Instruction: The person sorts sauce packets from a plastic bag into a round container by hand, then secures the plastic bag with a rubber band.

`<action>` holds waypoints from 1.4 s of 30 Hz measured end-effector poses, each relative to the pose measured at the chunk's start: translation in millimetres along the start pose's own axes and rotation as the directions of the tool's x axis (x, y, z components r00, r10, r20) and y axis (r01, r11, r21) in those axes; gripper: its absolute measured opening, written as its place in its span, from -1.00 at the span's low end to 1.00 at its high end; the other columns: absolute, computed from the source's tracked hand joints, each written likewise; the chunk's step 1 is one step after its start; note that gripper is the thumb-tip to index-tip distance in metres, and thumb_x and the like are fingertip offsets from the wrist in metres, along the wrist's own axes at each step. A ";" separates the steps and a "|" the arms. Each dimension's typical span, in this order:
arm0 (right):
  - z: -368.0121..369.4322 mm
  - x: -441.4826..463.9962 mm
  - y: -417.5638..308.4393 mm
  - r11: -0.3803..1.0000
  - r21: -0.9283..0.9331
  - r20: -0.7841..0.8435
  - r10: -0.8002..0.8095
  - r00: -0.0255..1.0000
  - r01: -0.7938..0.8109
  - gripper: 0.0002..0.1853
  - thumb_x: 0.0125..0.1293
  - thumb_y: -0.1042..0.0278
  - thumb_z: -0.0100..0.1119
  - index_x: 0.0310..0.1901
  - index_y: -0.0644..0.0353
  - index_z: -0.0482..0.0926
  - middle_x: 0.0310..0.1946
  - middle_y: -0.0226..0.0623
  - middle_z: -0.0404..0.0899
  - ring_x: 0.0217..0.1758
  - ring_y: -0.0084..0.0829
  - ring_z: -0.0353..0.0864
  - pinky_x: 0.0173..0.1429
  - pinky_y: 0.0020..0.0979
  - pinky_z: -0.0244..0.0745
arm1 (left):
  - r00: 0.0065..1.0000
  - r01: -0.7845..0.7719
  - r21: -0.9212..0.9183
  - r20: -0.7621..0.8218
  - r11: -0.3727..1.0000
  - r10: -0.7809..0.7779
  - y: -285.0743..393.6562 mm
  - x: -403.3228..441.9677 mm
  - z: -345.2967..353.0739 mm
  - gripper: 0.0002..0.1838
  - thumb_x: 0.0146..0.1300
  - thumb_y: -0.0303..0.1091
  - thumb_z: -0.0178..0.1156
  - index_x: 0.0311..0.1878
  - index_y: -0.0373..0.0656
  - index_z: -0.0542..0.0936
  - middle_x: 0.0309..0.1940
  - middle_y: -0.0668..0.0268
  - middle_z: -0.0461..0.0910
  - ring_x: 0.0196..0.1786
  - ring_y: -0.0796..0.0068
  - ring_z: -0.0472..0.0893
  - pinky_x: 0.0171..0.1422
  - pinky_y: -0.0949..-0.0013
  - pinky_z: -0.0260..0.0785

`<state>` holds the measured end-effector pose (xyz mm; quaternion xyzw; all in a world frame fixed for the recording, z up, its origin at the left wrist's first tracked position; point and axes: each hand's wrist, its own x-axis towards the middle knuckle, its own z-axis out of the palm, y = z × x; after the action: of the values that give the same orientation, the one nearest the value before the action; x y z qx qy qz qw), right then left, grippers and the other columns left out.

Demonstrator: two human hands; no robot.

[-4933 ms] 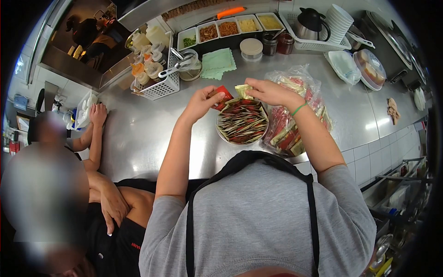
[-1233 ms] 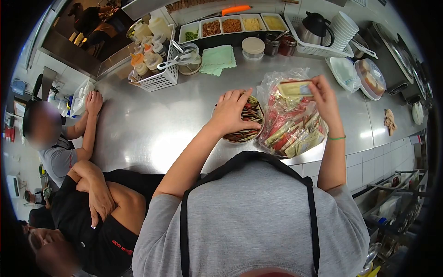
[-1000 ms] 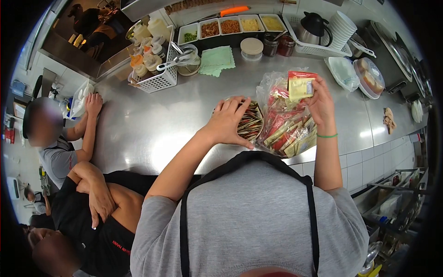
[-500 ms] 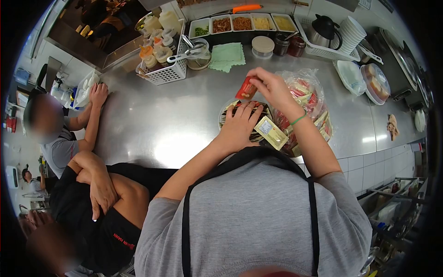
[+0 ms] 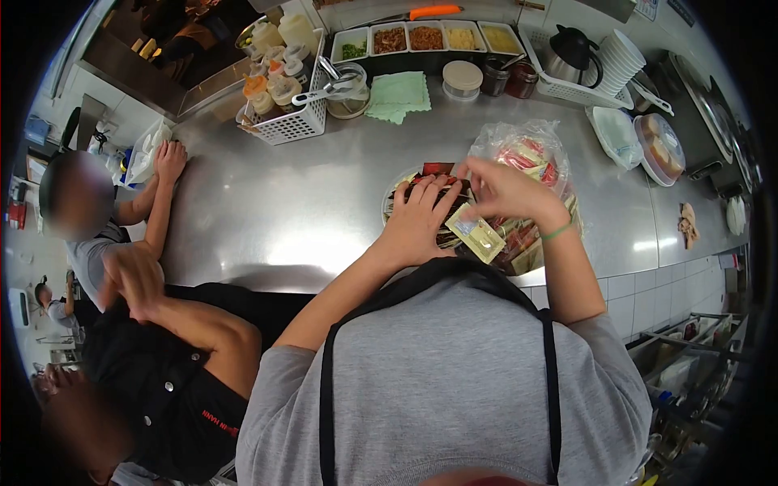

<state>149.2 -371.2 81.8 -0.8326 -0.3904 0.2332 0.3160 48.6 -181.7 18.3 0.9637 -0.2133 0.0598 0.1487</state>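
My left hand (image 5: 415, 227) lies with fingers spread over packed condiment sachets in a round clear container (image 5: 386, 202), pressing on their tops. A red sachet (image 5: 438, 168) stands out at the container's far side, beyond my left fingertips. My right hand (image 5: 519, 194) hovers just right of the container, fingers apart and slightly blurred, with nothing visible in them. Below it a gold sachet (image 5: 480, 235) rests at the container's near right side. To the right, partly under my right forearm, is a clear plastic bag (image 5: 531, 139) of red and gold sachets.
At the back stand a white basket of squeeze bottles (image 5: 292, 125), a green cloth (image 5: 399, 95), topping trays (image 5: 425, 40), a lidded tub (image 5: 462, 81) and dark jars (image 5: 520, 81). Plastic boxes (image 5: 660, 146) sit at right. Two people are close at left, one with a hand on the steel counter (image 5: 243, 194).
My right hand has let go of the red sachet, now among those in the container, and moved right and toward me. The nearest person at left has uncrossed and raised an arm.
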 end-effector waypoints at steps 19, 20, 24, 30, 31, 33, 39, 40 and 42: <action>-8.9 -30.6 35.2 0.927 0.319 -0.739 0.114 0.664 0.196 -0.80 0.22 0.41 0.28 -0.23 0.25 0.45 -0.37 -0.40 0.52 -0.34 -0.54 0.46 -0.24 -0.54 0.39 | 0.992 0.027 -0.202 0.123 0.979 -0.002 -62.3 67.0 -29.1 -0.84 0.23 -0.43 0.08 -0.20 -0.18 0.62 -0.26 0.13 0.60 -0.17 0.02 0.57 -0.09 0.15 0.43; -10.4 -21.9 37.0 0.908 0.330 -0.761 0.094 0.642 0.259 -0.79 0.23 0.39 0.28 -0.24 0.24 0.44 -0.38 -0.41 0.51 -0.37 -0.56 0.45 -0.26 -0.54 0.40 | 0.993 0.025 -0.200 0.121 0.979 -0.001 -61.9 66.8 -29.0 -0.84 0.23 -0.43 0.08 -0.20 -0.18 0.62 -0.26 0.13 0.60 -0.17 0.02 0.57 -0.09 0.15 0.43; 0.9 11.3 25.7 0.968 0.154 -0.753 -0.014 0.658 0.197 -0.80 0.25 0.35 0.26 -0.22 0.19 0.44 -0.44 -0.34 0.52 -0.45 -0.43 0.50 -0.32 -0.44 0.43 | 0.961 -0.010 -0.014 0.277 1.000 0.014 -55.6 60.9 -32.4 -0.76 0.24 -0.45 -0.01 -0.09 -0.15 0.59 -0.21 0.14 0.62 -0.06 0.03 0.56 0.01 0.14 0.42; 14.0 39.9 11.4 0.960 -0.178 -0.647 -0.280 0.709 0.217 -0.80 0.23 0.36 0.25 -0.24 0.17 0.42 -0.48 -0.21 0.53 -0.42 -0.17 0.56 -0.33 -0.30 0.44 | 0.981 0.065 -0.002 0.184 0.998 -0.063 -27.2 24.8 -25.4 -0.52 0.24 -0.42 0.01 0.24 -0.32 0.32 0.08 -0.03 0.46 0.16 0.05 0.43 0.20 0.07 0.30; 14.3 42.0 8.9 0.948 -0.229 -0.616 -0.316 0.721 0.219 -0.79 0.21 0.34 0.25 -0.26 0.18 0.41 -0.45 -0.15 0.57 -0.34 -0.03 0.57 -0.31 -0.18 0.43 | 0.995 0.066 -0.010 0.081 0.998 -0.064 -21.7 19.8 -22.9 -0.54 0.26 -0.41 0.01 0.22 -0.31 0.34 0.05 0.00 0.47 0.16 0.05 0.43 0.21 0.07 0.29; 23.0 49.3 13.2 0.950 -0.228 -0.540 -0.305 0.784 0.213 -0.79 0.20 0.34 0.25 -0.26 0.18 0.41 -0.44 -0.14 0.57 -0.33 -0.02 0.57 -0.30 -0.15 0.43 | 0.997 0.069 -0.021 -0.022 0.997 -0.070 -18.9 15.3 -17.4 -0.56 0.27 -0.40 0.02 0.21 -0.30 0.36 0.03 0.03 0.48 0.15 0.05 0.43 0.22 0.08 0.28; 26.1 55.5 25.5 0.949 -0.128 -0.412 -0.314 0.855 0.287 -0.78 0.15 0.40 0.27 -0.22 0.20 0.45 -0.39 -0.12 0.57 -0.27 -0.07 0.59 -0.21 -0.19 0.47 | 0.957 0.074 -0.361 -0.236 0.930 -0.168 -22.6 15.1 -36.6 -0.73 0.25 -0.46 0.10 0.02 -0.25 0.53 -0.12 0.12 0.51 -0.04 0.12 0.53 0.05 0.22 0.38; 21.9 53.1 23.4 0.949 -0.126 -0.410 -0.315 0.856 0.289 -0.78 0.15 0.40 0.27 -0.22 0.20 0.45 -0.39 -0.12 0.57 -0.27 -0.07 0.59 -0.21 -0.19 0.47 | 0.927 0.076 -0.337 -0.322 0.938 -0.191 -27.1 18.4 -40.4 -0.75 0.24 -0.48 0.12 -0.01 -0.24 0.55 -0.16 0.13 0.51 -0.09 0.13 0.54 0.00 0.24 0.40; 12.8 47.7 17.5 0.952 -0.044 -0.418 -0.293 0.860 0.303 -0.83 0.13 0.44 0.27 -0.27 0.23 0.48 -0.39 -0.15 0.56 -0.27 -0.12 0.59 -0.19 -0.23 0.47 | 0.889 0.085 -0.314 -0.405 0.945 -0.214 -35.0 28.0 -42.3 -0.78 0.23 -0.50 0.14 -0.05 -0.22 0.57 -0.20 0.14 0.51 -0.15 0.15 0.56 -0.05 0.26 0.41</action>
<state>177.8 -337.4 53.8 -0.7890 -0.4345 0.0019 0.4343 86.6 -149.3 54.3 0.9076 -0.1055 0.2294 0.3353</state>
